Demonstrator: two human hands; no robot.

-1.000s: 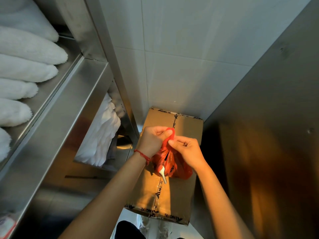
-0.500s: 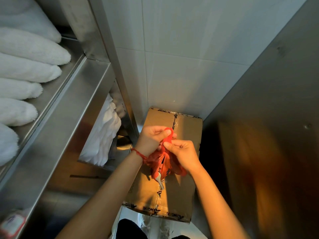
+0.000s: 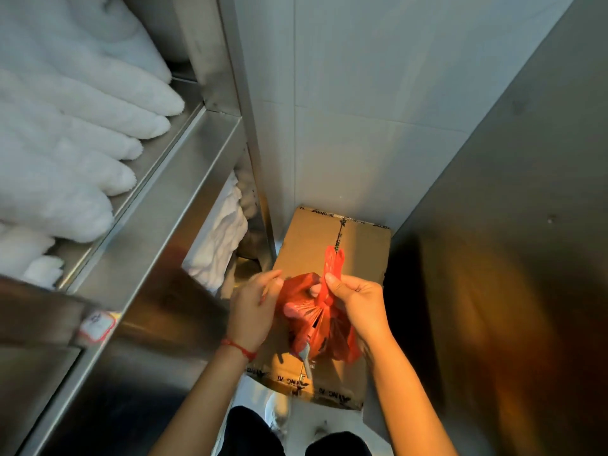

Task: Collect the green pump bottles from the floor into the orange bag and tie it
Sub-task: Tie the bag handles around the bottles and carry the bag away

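So the crinkly orange plastic bag [image 3: 317, 327] is up in both hands over the taped brown cardboard box [image 3: 306, 245], more or less above the box's middle seam and toward its near edge. Right hand [image 3: 358, 301] has its grip pinched closed on one bag handle, which sticks up in a loop past the fingertips. Left hand [image 3: 255, 309] is cupped against the bag's left side with the fingers curled onto the plastic, holding it. The neck is bunched tight between the two hands. A pale grey pump nozzle [image 3: 305, 355] pokes out at the bottom of the bag. Folded white towels [image 3: 72, 133] sit on the steel shelf [image 3: 171, 179] to the left.
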